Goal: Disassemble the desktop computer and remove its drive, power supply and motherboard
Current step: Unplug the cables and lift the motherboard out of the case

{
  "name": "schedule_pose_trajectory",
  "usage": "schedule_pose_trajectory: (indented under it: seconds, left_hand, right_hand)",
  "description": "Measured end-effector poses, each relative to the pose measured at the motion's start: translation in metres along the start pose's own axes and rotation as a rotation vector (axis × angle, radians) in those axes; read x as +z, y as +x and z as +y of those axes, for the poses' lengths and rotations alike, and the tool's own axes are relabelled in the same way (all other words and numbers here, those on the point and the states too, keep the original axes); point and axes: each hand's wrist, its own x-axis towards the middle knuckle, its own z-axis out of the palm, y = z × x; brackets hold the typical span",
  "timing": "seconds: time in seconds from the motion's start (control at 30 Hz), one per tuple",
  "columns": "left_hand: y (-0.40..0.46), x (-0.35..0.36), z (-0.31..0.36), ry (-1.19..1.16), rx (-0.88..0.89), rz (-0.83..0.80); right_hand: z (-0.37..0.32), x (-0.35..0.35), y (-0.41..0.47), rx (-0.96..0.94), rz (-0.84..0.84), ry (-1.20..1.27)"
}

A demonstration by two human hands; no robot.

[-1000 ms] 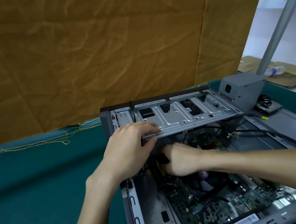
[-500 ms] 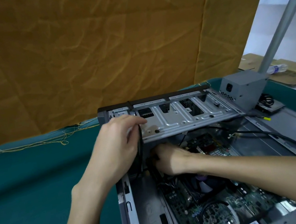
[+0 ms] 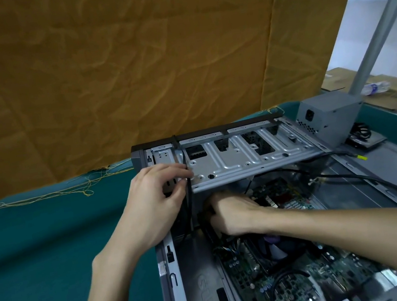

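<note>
Under the silver perforated metal drive cage (image 3: pixel 243 159), the right hand (image 3: pixel 233 212) reaches with fingers hidden, grip unclear, while the left hand (image 3: pixel 158 201) pinches a black cable (image 3: pixel 190 198) aside for access.

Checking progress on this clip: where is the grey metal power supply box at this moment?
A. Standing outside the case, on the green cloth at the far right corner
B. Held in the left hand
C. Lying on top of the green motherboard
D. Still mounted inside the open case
A: the grey metal power supply box stands on the green cloth beyond the far right corner of the open computer case, held by neither hand.
</note>
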Motion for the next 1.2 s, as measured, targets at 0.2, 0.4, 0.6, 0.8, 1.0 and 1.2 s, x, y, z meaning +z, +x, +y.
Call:
schedule_pose_trajectory:
  seconds: [0.2, 0.4, 0.6, 0.8, 1.0, 1.2]
  left_hand:
    - [-0.0003, -0.0001, 0.0001, -0.009, -0.008, -0.008]
    - [-0.0001, 0.0001, -0.0012, 0.003, -0.01, -0.016]
    - [0.0005, 0.0, -0.0016, 0.011, -0.015, -0.012]
    - [0.0009, -0.0005, -0.0011, 0.014, -0.017, -0.022]
    - [0.0001, -0.0004, -0.0004, 0.012, -0.017, -0.021]
    - [-0.0003, -0.0005, 0.0001, 0.004, -0.017, -0.022]
  right_hand:
    - [0.0004, 0.0013, 0.0015, 0.006, -0.014, 0.012]
    - [0.0006, 0.0021, 0.0031, -0.02, -0.038, 0.012]
    - [0.0008, 0.0022, 0.0031, -0.009, -0.038, 0.033]
    - [0.0008, 0.0008, 0.0025, -0.017, -0.016, 0.015]
    - [-0.0009, 0.002, 0.0015, -0.009, 0.01, -0.001]
    - [0.0, 0.0002, 0.0003, -0.012, 0.018, 0.01]
